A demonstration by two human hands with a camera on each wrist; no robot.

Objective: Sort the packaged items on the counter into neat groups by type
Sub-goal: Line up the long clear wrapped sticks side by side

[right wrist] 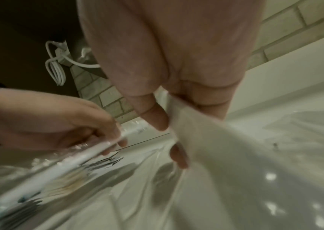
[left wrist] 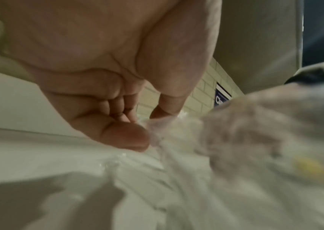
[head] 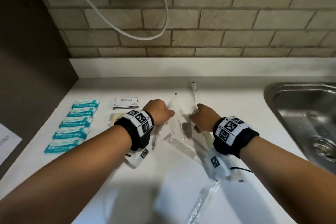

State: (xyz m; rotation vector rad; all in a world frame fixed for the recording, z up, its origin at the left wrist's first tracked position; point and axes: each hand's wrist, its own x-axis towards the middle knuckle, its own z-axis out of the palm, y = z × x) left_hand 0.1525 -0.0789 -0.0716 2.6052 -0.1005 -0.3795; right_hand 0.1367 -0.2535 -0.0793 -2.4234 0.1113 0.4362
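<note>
Both hands are busy over the white counter (head: 181,178): the left hand (head: 160,112) has its fingers curled, pinching a clear plastic-wrapped toothbrush (head: 172,102) between thumb and fingertips, and the right hand (head: 203,116) is gripping another clear-wrapped packet (right wrist: 206,140), thumb on one side and fingers on the other, so neither is loose. Just below and between the hands there's a messy pile of more clear wrapped stuff, including a wrapped comb (head: 179,143). Off to the left of the left hand things look way tidier: a column of five teal packets (head: 72,125) lined up, with a shampoo sachet stack (head: 126,102) between that column and the left hand. A steel sink (head: 305,114) sits well off to the right of the right hand.
</note>
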